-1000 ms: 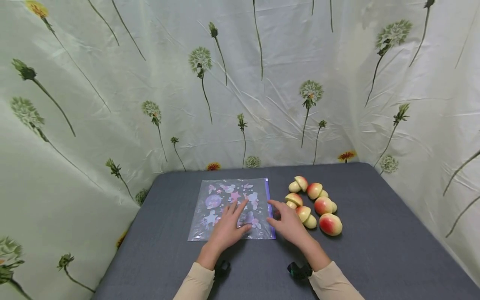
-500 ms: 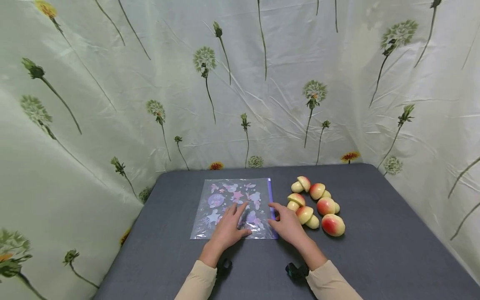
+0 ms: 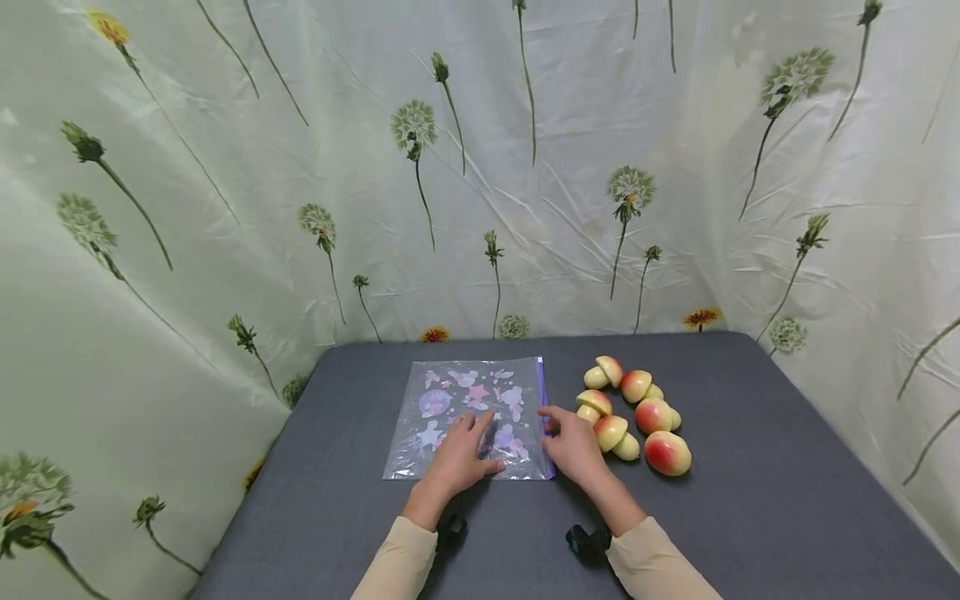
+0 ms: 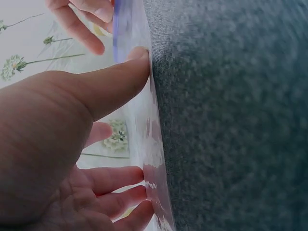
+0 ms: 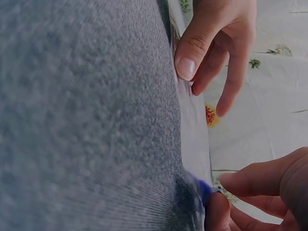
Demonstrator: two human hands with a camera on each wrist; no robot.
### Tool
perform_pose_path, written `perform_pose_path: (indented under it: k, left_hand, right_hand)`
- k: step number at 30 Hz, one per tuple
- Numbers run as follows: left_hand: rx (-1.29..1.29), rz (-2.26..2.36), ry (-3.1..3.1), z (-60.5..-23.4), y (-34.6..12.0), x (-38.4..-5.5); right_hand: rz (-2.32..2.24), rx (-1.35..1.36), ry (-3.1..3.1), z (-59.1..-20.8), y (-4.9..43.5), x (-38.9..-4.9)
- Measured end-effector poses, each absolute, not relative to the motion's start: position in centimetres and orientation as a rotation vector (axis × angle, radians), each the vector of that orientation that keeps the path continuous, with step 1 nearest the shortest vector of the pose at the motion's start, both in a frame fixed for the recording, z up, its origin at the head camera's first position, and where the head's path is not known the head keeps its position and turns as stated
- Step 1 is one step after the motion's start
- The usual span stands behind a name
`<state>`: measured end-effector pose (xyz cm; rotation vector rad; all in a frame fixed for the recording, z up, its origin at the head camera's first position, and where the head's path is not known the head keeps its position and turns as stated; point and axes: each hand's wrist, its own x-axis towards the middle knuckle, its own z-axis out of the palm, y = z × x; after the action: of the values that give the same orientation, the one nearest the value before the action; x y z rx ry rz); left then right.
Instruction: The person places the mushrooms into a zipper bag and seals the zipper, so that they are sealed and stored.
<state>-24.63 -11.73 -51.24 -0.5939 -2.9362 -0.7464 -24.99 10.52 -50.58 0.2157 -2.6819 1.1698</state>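
A clear zip bag [image 3: 434, 429] printed with pastel stars and shapes lies flat on the dark table. A purple-blue zip strip [image 3: 542, 383] runs along its right side. My left hand [image 3: 459, 457] rests on the bag's near middle part with its fingers spread. In the left wrist view, the thumb [image 4: 122, 79] and the fingertips press on the film. At the zip side, my right hand [image 3: 576, 446] pinches the bag's edge between thumb and finger. The right wrist view has the blue strip [image 5: 204, 186] slightly raised there.
Several red-and-cream toy mushrooms [image 3: 611, 433] lie close to the right of my right hand, and one rounder piece [image 3: 667, 454] is nearest the front. A flower-printed curtain [image 3: 480, 167] hangs behind and beside the grey table [image 3: 735, 500].
My right hand's fingers have closed in on the zip edge and now pinch it. My left hand stays on the bag. The head view has shifted slightly.
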Motion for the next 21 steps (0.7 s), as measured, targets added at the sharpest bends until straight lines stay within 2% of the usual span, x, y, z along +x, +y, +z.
perform_pose_path:
  k: [11, 21]
  left_hand:
    - [-0.539, -0.774, -2.972, -51.0, -11.4, -24.7]
    - [-0.533, -0.905, -2.952, -50.7, -12.0, -24.9]
  right_hand:
    - [1.195, 0.173, -2.644, -51.1, 10.5, -25.8]
    - [1.468, 0.174, -2.534, -50.3, 10.9, -26.4]
